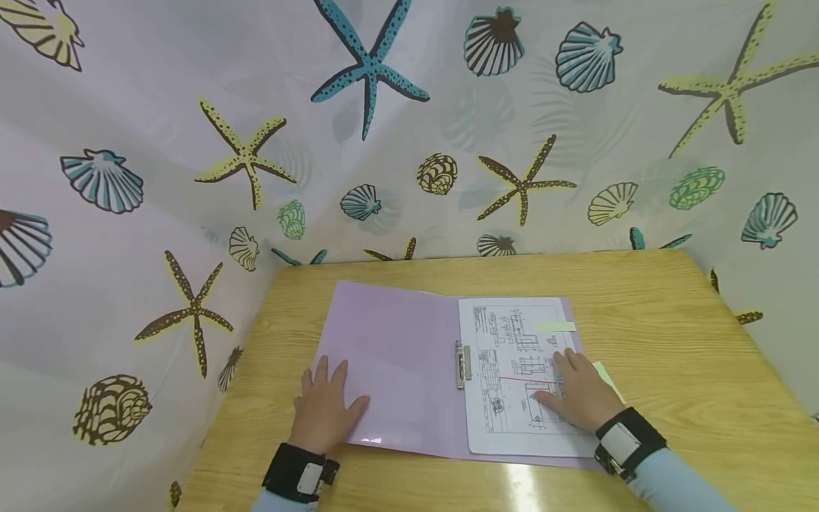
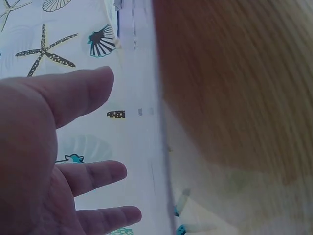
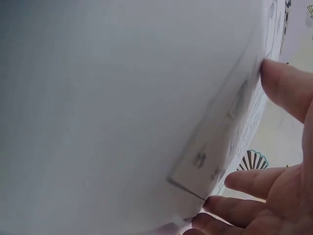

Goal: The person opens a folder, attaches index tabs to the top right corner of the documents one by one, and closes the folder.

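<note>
A lilac folder (image 1: 390, 355) lies spread wide on the table, its metal clip (image 1: 462, 364) near the fold. Printed sheets with technical drawings (image 1: 505, 419) are stacked on its right half, a red line crossing the top page. My left hand (image 1: 325, 409) rests with spread, straight fingers on the left cover's lower left edge. In the left wrist view, the thumb and two fingers show extended by the folder's surface. Flat on the right part of the drawings lies my right hand (image 1: 582, 391); the right wrist view shows its fingertips touching the paper (image 3: 122, 122).
One pale green sticky strip (image 1: 555, 326) is on the top sheet, and another green tab (image 1: 608, 380) sticks out past the right edge. Beneath is a wooden table (image 1: 678, 341). A white curtain (image 1: 409, 206) with shells and starfish hangs behind and at the sides.
</note>
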{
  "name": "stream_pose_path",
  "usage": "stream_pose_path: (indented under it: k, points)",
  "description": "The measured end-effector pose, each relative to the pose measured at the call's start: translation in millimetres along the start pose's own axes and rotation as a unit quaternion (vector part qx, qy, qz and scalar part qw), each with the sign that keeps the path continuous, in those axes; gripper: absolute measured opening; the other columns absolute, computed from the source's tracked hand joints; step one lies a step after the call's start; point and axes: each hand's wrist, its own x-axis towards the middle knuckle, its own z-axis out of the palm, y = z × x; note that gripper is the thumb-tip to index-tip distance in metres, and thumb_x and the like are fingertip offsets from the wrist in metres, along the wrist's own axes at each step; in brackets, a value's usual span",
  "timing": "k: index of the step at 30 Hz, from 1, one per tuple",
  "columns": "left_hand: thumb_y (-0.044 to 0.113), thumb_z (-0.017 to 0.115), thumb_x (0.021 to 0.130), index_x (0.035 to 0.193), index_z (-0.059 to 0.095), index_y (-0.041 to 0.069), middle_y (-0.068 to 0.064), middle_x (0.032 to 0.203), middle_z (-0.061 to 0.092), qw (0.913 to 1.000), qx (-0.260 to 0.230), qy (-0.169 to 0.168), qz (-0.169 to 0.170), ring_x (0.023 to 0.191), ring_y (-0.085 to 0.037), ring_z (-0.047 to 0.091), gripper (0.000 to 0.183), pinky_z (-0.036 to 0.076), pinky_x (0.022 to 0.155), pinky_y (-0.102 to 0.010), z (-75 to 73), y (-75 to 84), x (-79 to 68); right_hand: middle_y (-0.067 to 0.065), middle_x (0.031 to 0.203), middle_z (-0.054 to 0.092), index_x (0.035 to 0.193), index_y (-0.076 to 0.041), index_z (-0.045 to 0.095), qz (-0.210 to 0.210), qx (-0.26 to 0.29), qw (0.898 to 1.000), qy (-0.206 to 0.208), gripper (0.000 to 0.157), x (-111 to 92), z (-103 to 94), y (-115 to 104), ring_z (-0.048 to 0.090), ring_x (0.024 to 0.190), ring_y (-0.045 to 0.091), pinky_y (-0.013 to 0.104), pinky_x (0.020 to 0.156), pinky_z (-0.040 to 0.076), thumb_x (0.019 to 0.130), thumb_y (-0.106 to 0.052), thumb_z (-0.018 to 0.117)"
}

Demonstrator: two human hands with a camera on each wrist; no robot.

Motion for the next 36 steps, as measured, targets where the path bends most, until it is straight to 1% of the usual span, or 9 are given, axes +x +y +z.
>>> stream_pose_path:
  k: [5, 9, 13, 21, 29, 36]
  points:
    - [0.046, 0.072, 0.077, 0.132, 0.049, 0.002, -0.033, 0.142, 0.030, 0.9999, 0.013, -0.003, -0.008, 0.123, -0.059, 0.023, 0.074, 0.039, 0.077, -0.075, 3.6, 0.9, -3.0, 0.039, 0.138, 0.029, 0.135, 0.014, 0.033, -0.004, -0.011, 1.000, 0.001, 0.095, 0.8, 1.3, -0.2, 0.025, 0.126, 0.053, 0.063, 0.101, 0.028, 0.079, -0.055, 0.067]
    - [0.044, 0.076, 0.072, 0.127, 0.054, 0.001, -0.034, 0.141, 0.030, 0.9997, 0.021, 0.007, -0.007, 0.123, -0.059, 0.023, 0.073, 0.040, 0.077, -0.074, 7.3, -0.7, -3.3, 0.039, 0.137, 0.032, 0.133, 0.015, 0.035, -0.006, -0.017, 1.000, 0.011, 0.095, 0.8, 0.3, -2.0, 0.027, 0.125, 0.053, 0.062, 0.101, 0.028, 0.077, -0.053, 0.070]
    - [0.044, 0.078, 0.070, 0.123, 0.058, 0.001, -0.035, 0.139, 0.032, 0.9995, 0.027, 0.014, -0.006, 0.122, -0.058, 0.025, 0.071, 0.039, 0.077, -0.074, 9.1, -1.6, -2.7, 0.038, 0.136, 0.033, 0.133, 0.015, 0.035, -0.002, -0.018, 1.000, 0.013, 0.095, 1.1, -0.1, -3.0, 0.028, 0.125, 0.053, 0.062, 0.101, 0.029, 0.076, -0.052, 0.071]
    - [0.044, 0.078, 0.070, 0.122, 0.058, 0.001, -0.034, 0.139, 0.032, 0.9994, 0.029, 0.016, -0.008, 0.122, -0.059, 0.024, 0.070, 0.039, 0.078, -0.074, 8.4, -0.7, -2.9, 0.038, 0.137, 0.034, 0.133, 0.015, 0.035, 0.002, -0.020, 1.000, 0.006, 0.095, 1.8, 1.4, -3.1, 0.027, 0.125, 0.053, 0.061, 0.101, 0.029, 0.076, -0.052, 0.071]
    - [0.045, 0.078, 0.070, 0.121, 0.059, 0.002, -0.034, 0.139, 0.033, 0.9993, 0.031, 0.020, -0.007, 0.122, -0.058, 0.025, 0.070, 0.040, 0.078, -0.073, 7.5, 0.7, -2.6, 0.036, 0.137, 0.035, 0.134, 0.013, 0.036, 0.004, -0.016, 1.000, 0.011, 0.092, 1.1, 0.4, -4.9, 0.029, 0.125, 0.052, 0.061, 0.101, 0.029, 0.076, -0.049, 0.073]
    - [0.045, 0.077, 0.070, 0.122, 0.059, 0.002, -0.034, 0.140, 0.033, 0.9992, 0.034, 0.018, -0.007, 0.122, -0.058, 0.025, 0.070, 0.040, 0.078, -0.073, 7.1, 1.2, -2.5, 0.034, 0.137, 0.037, 0.135, 0.010, 0.037, 0.018, -0.009, 1.000, 0.015, 0.091, 1.2, 2.0, -6.0, 0.033, 0.122, 0.051, 0.063, 0.097, 0.034, 0.075, -0.047, 0.075]
